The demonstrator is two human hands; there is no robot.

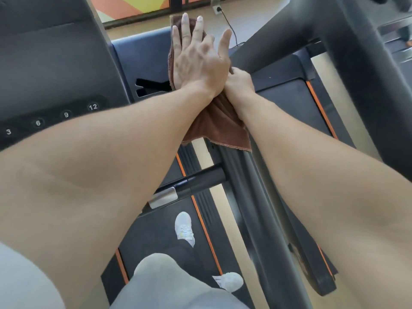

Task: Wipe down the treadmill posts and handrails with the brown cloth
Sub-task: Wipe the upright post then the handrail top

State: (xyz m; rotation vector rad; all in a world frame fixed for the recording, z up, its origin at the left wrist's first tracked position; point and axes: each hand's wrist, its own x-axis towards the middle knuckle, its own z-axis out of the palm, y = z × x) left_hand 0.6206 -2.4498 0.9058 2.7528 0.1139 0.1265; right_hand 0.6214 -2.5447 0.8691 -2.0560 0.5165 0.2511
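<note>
Head view: your left hand lies flat, fingers spread, pressing the brown cloth onto the treadmill post. Your right hand is curled, gripping the cloth from the side. The cloth drapes along the post, loose end hanging toward you. Keep your palm flat and stroke along the post's length, which runs away from you toward the floor.

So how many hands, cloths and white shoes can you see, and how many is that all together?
Hands: 2, the left hand lying flat on the cloth, the right hand gripping it
Brown cloths: 1
White shoes: 2, one further up the belt, one nearer
Total: 5
</note>
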